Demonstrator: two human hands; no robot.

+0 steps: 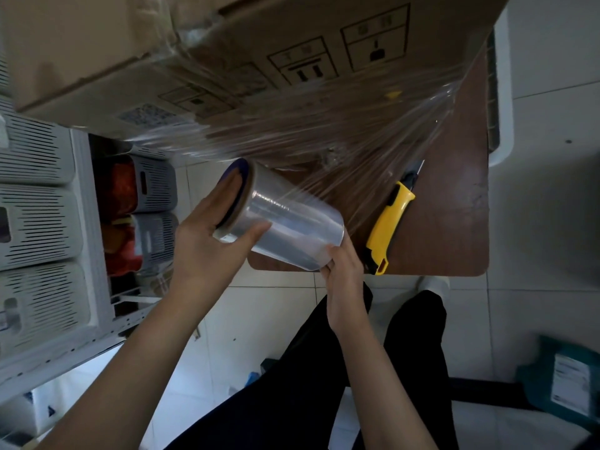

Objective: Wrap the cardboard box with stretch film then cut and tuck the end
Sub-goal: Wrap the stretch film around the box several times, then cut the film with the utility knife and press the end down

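Up top, the cardboard box (292, 37) sits on the brown table (454, 222), with stretch film (341, 131) fanning taut down to the roll (292, 228). The left hand (207, 245) clasps one roll end and the right hand (344, 274) apparently grips the other. A yellow knife (389, 225) lies on the table just beside the roll.

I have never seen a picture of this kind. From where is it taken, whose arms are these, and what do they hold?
No machine here: a person wears a camera on the head, so it looks down, even at their legs. The left hand and right hand hold a roll of stretch film by its two ends. Clear film runs from it to the cardboard box on the brown table. A yellow utility knife lies on the table beside the roll.
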